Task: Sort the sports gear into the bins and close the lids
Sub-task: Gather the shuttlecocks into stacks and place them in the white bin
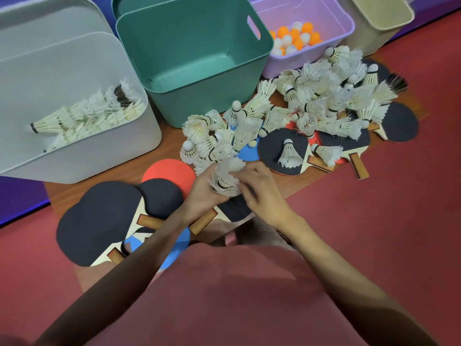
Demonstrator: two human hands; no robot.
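Observation:
My left hand point(203, 189) grips a bunch of white shuttlecocks point(225, 178) from below, low in the middle of the view. My right hand point(259, 188) closes on the same bunch from the right. Beyond them a pile of loose shuttlecocks point(321, 96) lies over table-tennis paddles point(282, 151) on the floor. More paddles point(104, 216) lie stacked under my left forearm. The grey bin point(104, 156) at the left holds several shuttlecocks. The green bin point(194, 53) in the middle is empty. The purple bin point(331, 23) holds orange and white balls point(291, 39).
A beige bin point(379, 23) stands at the far right behind the pile. Lids lean behind the grey bin point(42, 18) and the green bin point(119, 6). The bins rest on a wooden board point(169, 131) over red flooring point(399, 221).

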